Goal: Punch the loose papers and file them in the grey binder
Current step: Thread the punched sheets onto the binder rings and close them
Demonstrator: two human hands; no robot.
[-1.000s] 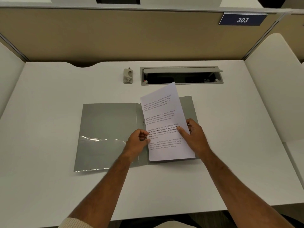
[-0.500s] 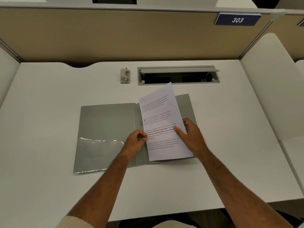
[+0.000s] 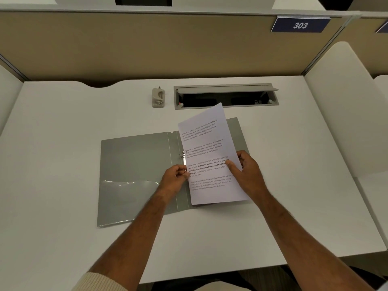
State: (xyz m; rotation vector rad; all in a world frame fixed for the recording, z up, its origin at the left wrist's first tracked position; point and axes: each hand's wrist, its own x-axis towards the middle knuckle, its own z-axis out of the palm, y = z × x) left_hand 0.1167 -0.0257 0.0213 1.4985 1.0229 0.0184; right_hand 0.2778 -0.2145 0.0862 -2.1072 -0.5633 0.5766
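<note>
The grey binder [image 3: 134, 160] lies open on the white desk, a clear pocket on its left cover. A metal ring [image 3: 181, 155] shows at the spine. Printed white papers [image 3: 207, 148] sit tilted over the binder's right half, their left edge at the ring. My left hand [image 3: 175, 177] pinches the papers' left edge just below the ring. My right hand [image 3: 244, 172] grips the right edge, thumb on top of the text. The lower ring is hidden by my left hand.
A small beige hole punch [image 3: 158, 98] stands behind the binder. To its right is an open cable tray [image 3: 226, 96] set in the desk [image 3: 52, 143]. Beige partitions [image 3: 147, 45] wall in the back, white panels the sides.
The papers and both hands hold nearly the same place over the binder; the papers' left edge has settled slightly closer to the ring.
</note>
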